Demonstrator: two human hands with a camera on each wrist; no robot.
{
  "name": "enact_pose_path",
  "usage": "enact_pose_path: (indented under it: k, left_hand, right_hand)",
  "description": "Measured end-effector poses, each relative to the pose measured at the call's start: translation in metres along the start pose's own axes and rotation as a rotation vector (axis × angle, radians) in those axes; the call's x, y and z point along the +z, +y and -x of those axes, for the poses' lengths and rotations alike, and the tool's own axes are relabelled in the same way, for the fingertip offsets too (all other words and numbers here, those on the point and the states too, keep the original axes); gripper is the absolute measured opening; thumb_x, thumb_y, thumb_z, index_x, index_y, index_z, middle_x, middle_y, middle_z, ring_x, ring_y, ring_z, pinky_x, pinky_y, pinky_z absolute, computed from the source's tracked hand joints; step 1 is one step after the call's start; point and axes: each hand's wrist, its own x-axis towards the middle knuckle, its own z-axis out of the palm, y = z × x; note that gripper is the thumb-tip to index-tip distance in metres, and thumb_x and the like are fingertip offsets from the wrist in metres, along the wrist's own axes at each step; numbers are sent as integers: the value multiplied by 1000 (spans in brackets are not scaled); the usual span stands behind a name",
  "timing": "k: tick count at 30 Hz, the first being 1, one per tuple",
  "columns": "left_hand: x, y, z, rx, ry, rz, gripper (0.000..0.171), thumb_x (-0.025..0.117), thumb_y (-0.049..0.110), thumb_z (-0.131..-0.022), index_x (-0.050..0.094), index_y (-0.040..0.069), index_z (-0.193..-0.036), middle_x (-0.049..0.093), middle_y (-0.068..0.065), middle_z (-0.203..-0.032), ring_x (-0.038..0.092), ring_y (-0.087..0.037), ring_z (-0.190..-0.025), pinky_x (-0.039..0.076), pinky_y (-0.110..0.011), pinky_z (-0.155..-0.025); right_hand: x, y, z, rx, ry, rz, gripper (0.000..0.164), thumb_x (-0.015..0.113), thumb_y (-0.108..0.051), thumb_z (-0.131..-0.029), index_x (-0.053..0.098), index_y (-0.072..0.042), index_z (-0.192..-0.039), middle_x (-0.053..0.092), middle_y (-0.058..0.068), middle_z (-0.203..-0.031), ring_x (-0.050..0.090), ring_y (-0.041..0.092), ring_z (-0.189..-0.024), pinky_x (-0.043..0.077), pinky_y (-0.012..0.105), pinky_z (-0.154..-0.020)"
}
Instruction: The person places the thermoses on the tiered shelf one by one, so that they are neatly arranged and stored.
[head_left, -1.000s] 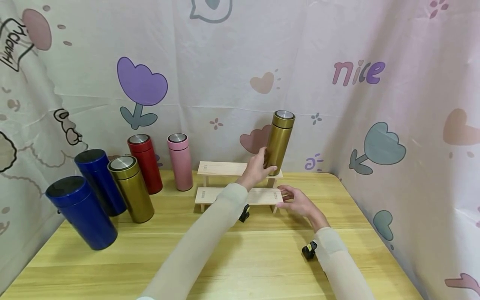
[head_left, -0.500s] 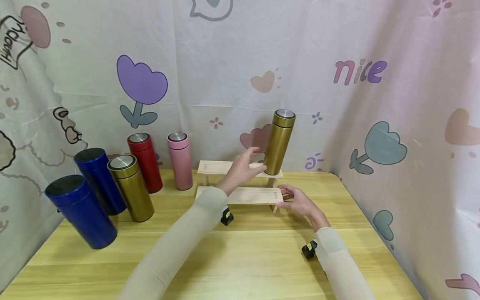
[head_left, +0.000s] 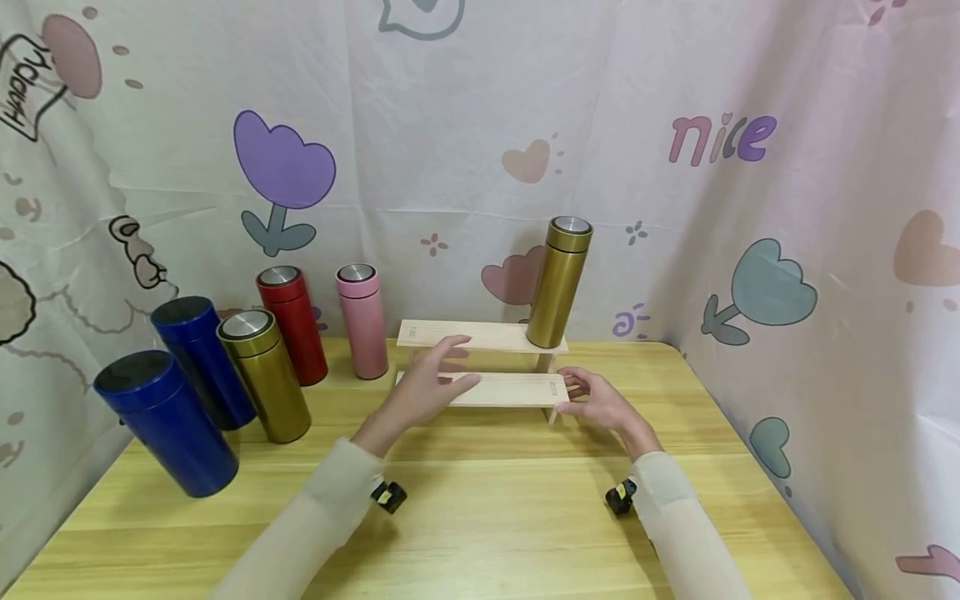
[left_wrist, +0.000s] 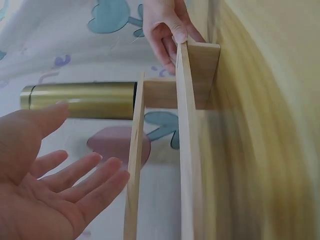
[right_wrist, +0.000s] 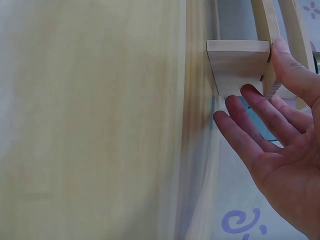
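Observation:
A two-step wooden rack stands toward the back of the table. On the right end of its upper step is a slim gold thermos with a silver-topped lid, upright. My left hand hovers in front of the rack's left part, fingers apart and holding nothing; in the left wrist view its palm is bare. At the right end of the lower step is my right hand. The right wrist view shows its thumb touching the board's edge, while the other fingers extend loosely beside the rack's leg.
Left of the rack stand a pink thermos, a red thermos, a wider gold thermos and two dark blue thermoses, one behind and one nearer. A printed curtain hangs behind the wooden table.
My left hand has let go of the slim gold thermos and moved left and toward me. The thermos stays standing on the upper step; my right hand remains at the rack's end.

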Motion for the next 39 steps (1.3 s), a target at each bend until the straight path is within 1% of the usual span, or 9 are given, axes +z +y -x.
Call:
enact_pose_path:
  k: [4, 7, 13, 19, 23, 26, 33, 36, 39]
  left_hand:
    - [-15, -7, 23, -10, 48, -29, 60, 73, 26, -97, 48, 12, -150, 64, -21, -140, 67, -43, -122, 59, -52, -99]
    - [-23, -9, 37, -25, 56, -29, 58, 75, 24, -96, 51, 13, -148, 65, -21, -139, 68, -42, -121, 59, -54, -98]
    - [-32, -13, 58, -46, 54, -36, 54, 76, 23, -95, 55, 15, -144, 65, -19, -138, 68, -39, -121, 59, -53, -100]
    - [-47, -20, 78, -63, 93, -70, 53, 77, 20, -94, 58, 11, -142, 66, -21, -138, 68, -40, -121, 58, -54, -100]
    - [-58, -28, 95, -95, 103, -115, 51, 77, 21, -94, 59, 10, -141, 66, -21, -137, 68, -41, -120, 59, -55, -97]
    - [-68, -36, 108, -93, 115, -139, 48, 76, 19, -95, 60, 9, -139, 68, -22, -133, 69, -43, -117, 60, -55, -94]
    - [-87, -48, 131, -109, 162, -183, 47, 76, 21, -95, 61, 9, -138, 69, -20, -131, 70, -42, -115, 62, -48, -90]
    - [-95, -51, 142, -112, 178, -197, 46, 76, 21, -95, 61, 8, -137, 70, -19, -130, 71, -30, -115, 64, -42, -88]
    - [-103, -54, 152, -94, 199, -238, 45, 76, 22, -95, 62, 10, -136, 71, -16, -129, 68, -4, -112, 64, -36, -87]
  right_hand:
    - [0, -3, 0, -11, -9, -12, 65, 76, -7, -92, 45, 7, -148, 64, 28, -130, 61, 43, -121, 51, 59, -106]
    - [0, -8, 1, -8, -22, -18, 64, 76, -6, -92, 45, 8, -147, 64, 29, -129, 61, 44, -121, 52, 59, -105]
    - [-1, -2, -1, 5, -41, -27, 65, 76, -5, -92, 44, 8, -147, 62, 28, -130, 62, 41, -120, 57, 50, -101]
    - [0, -3, -1, 7, -52, -32, 64, 75, -5, -93, 43, 8, -147, 61, 30, -132, 62, 42, -120, 56, 52, -102]
    - [-1, -4, -1, 6, -60, -28, 65, 74, -5, -94, 40, 8, -148, 60, 31, -134, 62, 43, -121, 55, 54, -104]
    - [0, -6, 0, 8, -59, -22, 66, 74, -6, -94, 39, 9, -149, 60, 31, -135, 61, 42, -122, 55, 53, -104]
    - [1, -7, -1, 14, -58, -2, 65, 74, -4, -93, 41, 11, -147, 61, 30, -132, 62, 42, -120, 57, 50, -103]
    - [1, -7, -1, -1, -65, 9, 65, 75, -4, -93, 41, 12, -147, 61, 31, -132, 63, 42, -119, 57, 51, -102]
    - [1, -8, -1, -9, -68, 12, 65, 74, -4, -93, 42, 12, -146, 61, 32, -131, 63, 42, -118, 56, 53, -103]
